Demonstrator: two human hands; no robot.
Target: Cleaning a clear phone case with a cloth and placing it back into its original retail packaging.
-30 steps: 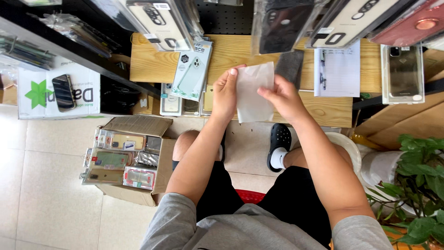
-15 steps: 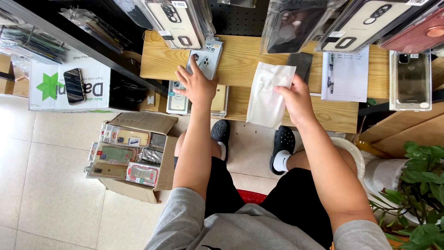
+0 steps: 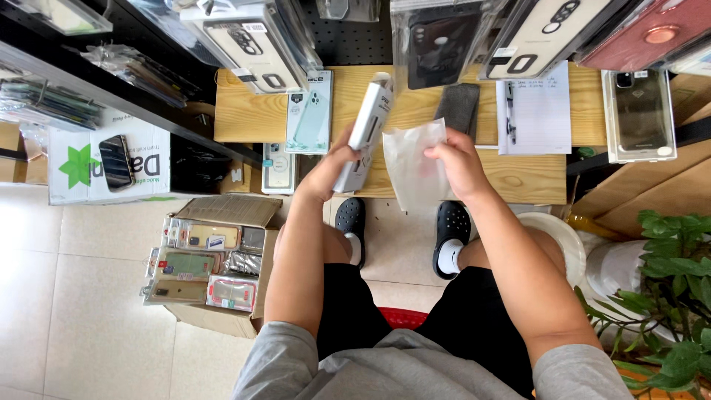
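My left hand (image 3: 331, 169) grips a long white phone-case box (image 3: 364, 132), lifted on edge above the wooden shelf (image 3: 244, 118). My right hand (image 3: 453, 159) pinches a clear plastic sleeve (image 3: 412, 164) by its right side, just right of the box. A second boxed phone case with a pale green picture (image 3: 309, 112) lies flat on the shelf left of my left hand. A dark grey case (image 3: 458, 107) lies behind the sleeve.
A cardboard box (image 3: 215, 263) of packaged phone cases stands on the tiled floor at left. A notepad with a pen (image 3: 535, 110) and a clear boxed case (image 3: 638, 115) lie on the shelf at right. Packaged cases hang overhead. A green plant (image 3: 678, 296) is at right.
My left hand left the sleeve, reached to the boxes on the shelf and lifted a white box up beside the sleeve. My right hand kept hold of the sleeve.
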